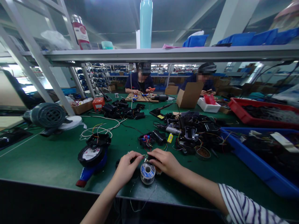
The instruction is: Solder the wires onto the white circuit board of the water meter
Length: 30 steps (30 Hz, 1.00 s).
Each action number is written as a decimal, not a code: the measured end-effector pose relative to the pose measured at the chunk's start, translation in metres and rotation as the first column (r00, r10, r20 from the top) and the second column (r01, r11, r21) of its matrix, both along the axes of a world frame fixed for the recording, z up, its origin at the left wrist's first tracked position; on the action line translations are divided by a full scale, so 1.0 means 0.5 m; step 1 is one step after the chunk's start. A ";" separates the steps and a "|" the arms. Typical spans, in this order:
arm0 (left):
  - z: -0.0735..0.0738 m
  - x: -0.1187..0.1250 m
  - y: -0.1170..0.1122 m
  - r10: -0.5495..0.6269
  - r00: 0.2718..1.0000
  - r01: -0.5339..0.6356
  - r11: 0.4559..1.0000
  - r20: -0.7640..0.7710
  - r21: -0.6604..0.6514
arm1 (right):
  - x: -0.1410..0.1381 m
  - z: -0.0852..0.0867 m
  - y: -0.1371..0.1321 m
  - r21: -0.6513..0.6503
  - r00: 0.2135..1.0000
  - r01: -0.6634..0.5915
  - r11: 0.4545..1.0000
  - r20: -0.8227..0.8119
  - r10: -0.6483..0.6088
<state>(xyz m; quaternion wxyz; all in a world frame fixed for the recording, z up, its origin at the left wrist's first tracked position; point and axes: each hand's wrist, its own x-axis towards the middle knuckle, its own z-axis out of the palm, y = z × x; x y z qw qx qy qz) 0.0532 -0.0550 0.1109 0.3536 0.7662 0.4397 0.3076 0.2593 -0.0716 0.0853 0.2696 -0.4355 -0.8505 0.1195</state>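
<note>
My left hand (128,166) and my right hand (163,160) meet above a spool of solder wire (147,172) near the front edge of the green table (46,161). Both pinch a small electronic part (146,156) between their fingertips; it is too small to make out. A thin wire trails down from the spool over the table edge. A blue water meter with a black open lid (93,155) lies to the left of my left hand. A small black module with coloured wires (149,139) sits just beyond my hands.
A pile of black parts and wires (193,132) lies right of centre. A blue bin (263,158) and a red tray (261,113) stand at right. A grey blower (45,116) sits at left. Two people work across the table under a shelf (163,53).
</note>
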 end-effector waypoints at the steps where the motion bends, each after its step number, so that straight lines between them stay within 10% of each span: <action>1: -0.001 0.000 0.001 0.005 1.000 -0.005 1.000 0.001 -0.001 | 0.000 -0.002 0.000 0.002 1.000 -0.006 1.000 -0.020 0.006; 30: -0.002 -0.024 -0.020 0.109 0.992 -0.102 0.988 -0.060 0.119 | -0.011 0.021 -0.022 0.080 0.985 0.118 0.990 -0.132 -0.107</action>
